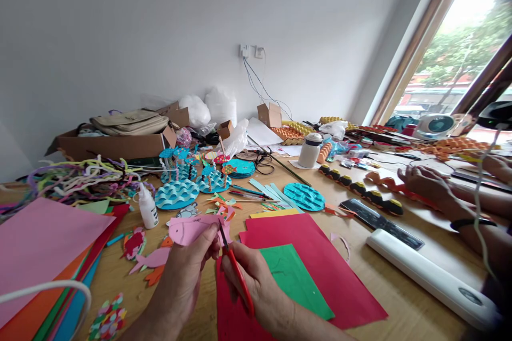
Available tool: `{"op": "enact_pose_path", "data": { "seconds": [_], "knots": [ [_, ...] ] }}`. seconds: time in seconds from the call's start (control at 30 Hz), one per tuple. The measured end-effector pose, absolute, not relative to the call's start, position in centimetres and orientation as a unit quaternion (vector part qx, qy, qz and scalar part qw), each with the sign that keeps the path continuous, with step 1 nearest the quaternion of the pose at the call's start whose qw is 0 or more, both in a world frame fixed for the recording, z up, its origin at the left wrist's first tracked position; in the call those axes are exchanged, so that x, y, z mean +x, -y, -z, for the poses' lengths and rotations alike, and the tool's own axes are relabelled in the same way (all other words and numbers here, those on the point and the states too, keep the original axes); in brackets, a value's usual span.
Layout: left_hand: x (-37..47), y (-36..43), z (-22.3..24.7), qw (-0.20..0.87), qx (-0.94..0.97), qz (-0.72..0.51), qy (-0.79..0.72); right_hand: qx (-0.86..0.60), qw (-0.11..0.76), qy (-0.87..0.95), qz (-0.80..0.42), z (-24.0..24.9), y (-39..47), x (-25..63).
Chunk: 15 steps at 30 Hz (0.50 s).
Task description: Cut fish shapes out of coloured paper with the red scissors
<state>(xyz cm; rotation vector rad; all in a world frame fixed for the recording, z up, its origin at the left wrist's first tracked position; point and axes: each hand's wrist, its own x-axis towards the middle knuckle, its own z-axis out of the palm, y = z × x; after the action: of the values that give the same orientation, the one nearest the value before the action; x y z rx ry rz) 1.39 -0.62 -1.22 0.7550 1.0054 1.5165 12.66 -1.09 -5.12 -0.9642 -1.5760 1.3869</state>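
A piece of pink paper [188, 228] with a fish outline drawn on it is pinched in my left hand [187, 266], its drawn head end toward the left. My right hand [256, 277] is closed round the red handles of a pair of scissors [239, 277]. The scissor blades point up and away from me, against the right part of the pink paper, beside my left fingertips. Beneath my right hand lie a red sheet [332, 272] and a green sheet [298, 277]. Pink and orange paper fish [154, 259] rest left of my left hand.
Coloured sheets [48, 245] and a white glue bottle [148, 208] are at the left. Blue wavy discs [176, 194] stand beyond the hands. A white elongated device [428, 272] lies at the right, near another person's hands [426, 184]. A white cable crosses the lower left.
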Motion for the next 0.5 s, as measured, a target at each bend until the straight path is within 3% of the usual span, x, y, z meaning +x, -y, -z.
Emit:
{"op": "enact_pose_path", "data": {
  "seconds": [0.5],
  "knots": [
    [1.27,0.49,1.41,0.558,0.330,-0.635,-0.421,-0.387,0.401,0.609,-0.565,4.82,1.05,12.61]
  ]
}}
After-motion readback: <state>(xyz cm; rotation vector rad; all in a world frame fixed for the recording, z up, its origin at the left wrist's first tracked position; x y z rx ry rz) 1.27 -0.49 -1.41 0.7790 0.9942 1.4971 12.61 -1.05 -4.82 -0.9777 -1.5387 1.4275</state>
